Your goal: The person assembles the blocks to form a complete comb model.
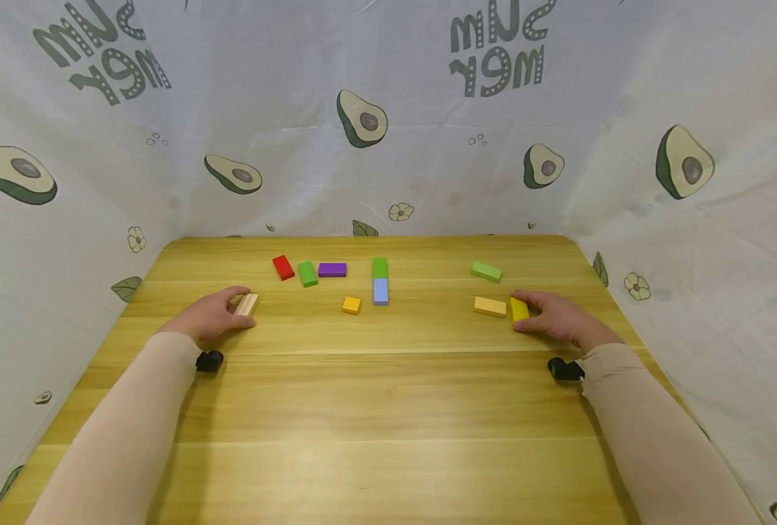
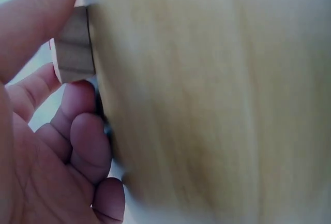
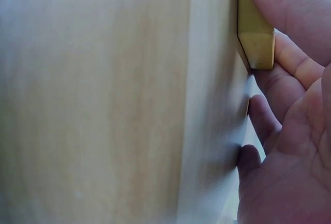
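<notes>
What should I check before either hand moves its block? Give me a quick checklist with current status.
1. Left hand holds the plain wood block: ok, pinched between thumb and fingers.
2. Right hand holds the yellow block: ok, pinched likewise.
3. Yellow block separate from the tan block: cannot tell, they lie too close together.
4. Straight path between the hands free: not ok, the orange block lies between them.
5. Blue block lined up with the green block behind it: ok, end to end.
</notes>
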### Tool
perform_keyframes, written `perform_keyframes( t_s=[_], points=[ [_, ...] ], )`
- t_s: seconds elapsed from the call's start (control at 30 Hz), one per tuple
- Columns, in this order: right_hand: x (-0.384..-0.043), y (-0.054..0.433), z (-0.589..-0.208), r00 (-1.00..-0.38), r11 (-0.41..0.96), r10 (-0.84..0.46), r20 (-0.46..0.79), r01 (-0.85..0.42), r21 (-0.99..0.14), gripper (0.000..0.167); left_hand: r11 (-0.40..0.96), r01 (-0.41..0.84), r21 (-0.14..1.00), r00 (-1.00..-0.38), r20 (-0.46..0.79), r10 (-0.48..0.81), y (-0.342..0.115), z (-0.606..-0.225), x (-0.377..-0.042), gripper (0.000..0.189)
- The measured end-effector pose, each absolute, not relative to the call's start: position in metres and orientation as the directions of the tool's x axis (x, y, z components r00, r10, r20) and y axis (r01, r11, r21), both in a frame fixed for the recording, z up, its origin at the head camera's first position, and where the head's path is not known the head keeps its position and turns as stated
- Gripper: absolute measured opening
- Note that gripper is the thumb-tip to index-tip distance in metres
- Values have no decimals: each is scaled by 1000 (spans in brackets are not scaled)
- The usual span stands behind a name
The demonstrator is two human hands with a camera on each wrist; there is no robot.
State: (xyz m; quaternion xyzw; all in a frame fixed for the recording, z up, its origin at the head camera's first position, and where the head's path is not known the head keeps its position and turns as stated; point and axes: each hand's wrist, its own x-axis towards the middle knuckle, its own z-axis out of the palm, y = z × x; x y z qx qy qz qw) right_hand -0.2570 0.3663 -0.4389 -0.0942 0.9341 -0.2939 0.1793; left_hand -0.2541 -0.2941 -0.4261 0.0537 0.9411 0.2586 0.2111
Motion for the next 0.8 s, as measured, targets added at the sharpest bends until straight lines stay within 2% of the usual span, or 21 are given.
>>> perform_keyframes(
  t_s=[0.5,0.8],
  points=[
    [-257,368,-439,-915,806,-281,-288,-62,-588,87,842,35,538,-923,-306,234,-299,-428,-250,78],
    [-257,368,-439,-917,815,-279,-286,-68,-575,86,795,88,600,-931,-236,280,-280,-433,-244,74]
  ],
)
